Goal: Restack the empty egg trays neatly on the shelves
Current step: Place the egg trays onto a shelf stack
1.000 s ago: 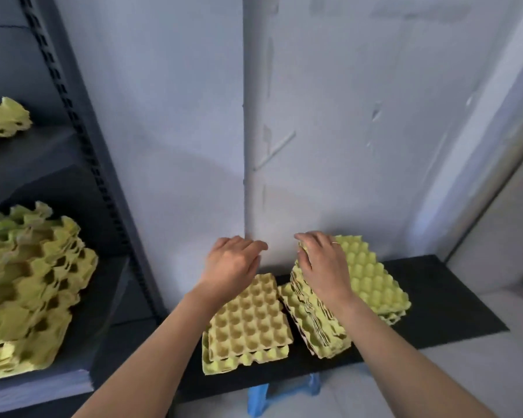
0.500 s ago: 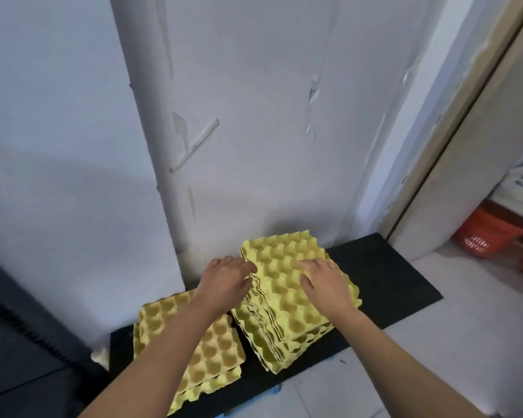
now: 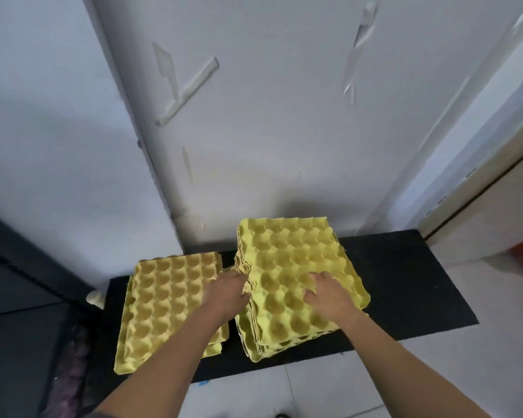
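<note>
Squared up and settled since half a second ago, the taller stack of egg trays (image 3: 287, 260) now lies flat on the black mat (image 3: 405, 282) instead of riding cocked on one edge, as I watch from the remote desk. It sits at the right, its far side close to the white wall (image 3: 284, 131), just beside a thinner stack of egg trays (image 3: 166, 303) on the left. My operator's right hand (image 3: 329, 297) rests on the top tray with fingers (image 3: 316, 282) spread and pressing down into the cups. The left hand (image 3: 227, 294) is against the stack's left side; its fingertips are hidden by the tray edges, so I cannot tell whether it pinches the layers or only pushes them.

Neither stack is on the dark shelving (image 3: 15, 285) at far left, so I judge the carry is yet to come. Trouble, as I read it, lies in the ragged left edge, where the layers stand out of line. Lifted by one side, the un-nested trays could fan open and slide off. Soft pulp may also buckle or tear under a hard squeeze, and a careless swing leftward could knock the thin stack askew.
</note>
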{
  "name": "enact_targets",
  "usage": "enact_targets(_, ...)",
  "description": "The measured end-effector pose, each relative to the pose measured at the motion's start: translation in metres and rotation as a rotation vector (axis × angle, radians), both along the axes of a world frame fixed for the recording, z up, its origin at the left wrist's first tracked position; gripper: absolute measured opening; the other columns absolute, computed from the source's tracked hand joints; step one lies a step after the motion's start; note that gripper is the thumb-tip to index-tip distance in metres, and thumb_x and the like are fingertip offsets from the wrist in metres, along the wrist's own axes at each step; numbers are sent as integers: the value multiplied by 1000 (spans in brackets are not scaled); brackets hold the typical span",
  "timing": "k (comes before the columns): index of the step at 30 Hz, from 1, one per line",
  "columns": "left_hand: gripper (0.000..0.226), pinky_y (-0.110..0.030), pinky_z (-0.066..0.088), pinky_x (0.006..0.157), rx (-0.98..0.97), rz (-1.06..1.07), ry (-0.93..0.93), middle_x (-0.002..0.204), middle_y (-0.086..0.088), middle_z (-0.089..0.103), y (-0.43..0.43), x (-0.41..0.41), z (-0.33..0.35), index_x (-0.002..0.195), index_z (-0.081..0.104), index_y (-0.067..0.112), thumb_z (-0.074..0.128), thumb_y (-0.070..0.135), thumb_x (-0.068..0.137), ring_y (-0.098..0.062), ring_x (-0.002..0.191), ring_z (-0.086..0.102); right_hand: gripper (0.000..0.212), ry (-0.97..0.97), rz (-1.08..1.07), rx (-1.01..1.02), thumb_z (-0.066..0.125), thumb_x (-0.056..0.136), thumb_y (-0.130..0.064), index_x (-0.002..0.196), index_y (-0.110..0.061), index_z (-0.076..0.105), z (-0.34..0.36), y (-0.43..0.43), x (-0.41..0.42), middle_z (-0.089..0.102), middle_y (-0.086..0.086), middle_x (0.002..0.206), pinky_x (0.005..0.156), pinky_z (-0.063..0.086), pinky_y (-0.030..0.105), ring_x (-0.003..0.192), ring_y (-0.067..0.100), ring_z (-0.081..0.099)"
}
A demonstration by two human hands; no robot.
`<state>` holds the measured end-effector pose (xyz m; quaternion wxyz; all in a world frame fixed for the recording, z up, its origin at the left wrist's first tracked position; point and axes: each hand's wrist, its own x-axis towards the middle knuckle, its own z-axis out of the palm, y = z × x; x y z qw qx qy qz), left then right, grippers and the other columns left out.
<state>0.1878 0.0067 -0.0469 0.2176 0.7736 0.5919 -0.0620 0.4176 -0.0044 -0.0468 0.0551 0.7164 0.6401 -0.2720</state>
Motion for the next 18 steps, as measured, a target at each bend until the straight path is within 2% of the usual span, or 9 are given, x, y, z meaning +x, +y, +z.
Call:
enact_targets(3, 48, -37, 39, 99, -103, 146, -47, 139, -4, 40, -6, 22, -16, 139, 38, 18, 46, 31, 94, -24, 127, 39, 55, 24, 37, -29, 44, 98, -36, 148, -18, 29, -15, 10, 20, 37, 8, 142, 105, 39, 39, 127, 27, 42)
enact_targets(7, 56, -34, 40, 98, -193, 416, -258, 137, -10, 37, -18, 49, -32, 142, 35, 14, 54, 21, 90, -28, 121, 44, 58, 31, 40, -66, 47, 97, -39, 147, -15, 29, -35, 17, 44, 34, 12, 144, 106, 41, 40, 128, 28, 45)
enact_targets(9, 54, -33, 44, 90, -189, 542, -331, 131, -12, 40, -21, 58, -40, 138, 39, 12, 57, 16, 87, -26, 112, 49, 62, 10, 40, -65, 46, 96, -44, 148, -16, 26, -42, 17, 51, 28, 13, 149, 108, 38, 41, 132, 31, 39)
enact_targets(11, 43, -25, 45, 72, -177, 634, -369, 116, -13, 50, -23, 62, -44, 129, 47, 10, 56, 15, 87, -21, 90, 54, 68, -64, 7, -38, 45, 94, -52, 149, -19, 22, -48, 17, 54, 20, 15, 153, 109, 33, 47, 138, 36, 29)
enact_targets(13, 27, -16, 38, 50, -179, 727, -411, 95, -9, 56, -23, 64, -47, 114, 55, 7, 55, 13, 87, -14, 66, 51, 73, -77, -96, -30, 43, 92, -58, 150, -22, 17, -53, 17, 59, 16, 18, 154, 109, 29, 53, 140, 40, 22)
enact_targets(14, 18, -16, 34, 45, -177, 769, -422, 88, -8, 57, -21, 65, -48, 104, 57, 7, 56, 13, 87, -11, 61, 49, 76, -61, -154, -37, 42, 91, -61, 151, -22, 14, -56, 18, 62, 13, 19, 155, 109, 27, 56, 141, 41, 19)
enact_targets(16, 13, -19, 35, 46, -196, 841, -452, 85, -7, 60, -18, 67, -48, 91, 55, 10, 62, 18, 84, -12, 62, 52, 80, -50, -267, -60, 39, 91, -64, 152, -22, 8, -60, 20, 69, 9, 20, 157, 109, 22, 60, 143, 41, 13)
enact_targets(18, 27, -22, 39, 53, -234, 899, -483, 88, -7, 62, -14, 69, -48, 96, 53, 10, 69, 26, 81, -17, 72, 57, 84, 18, -377, -76, 38, 91, -65, 153, -21, 3, -67, 23, 79, 11, 20, 157, 110, 22, 60, 143, 41, 16)
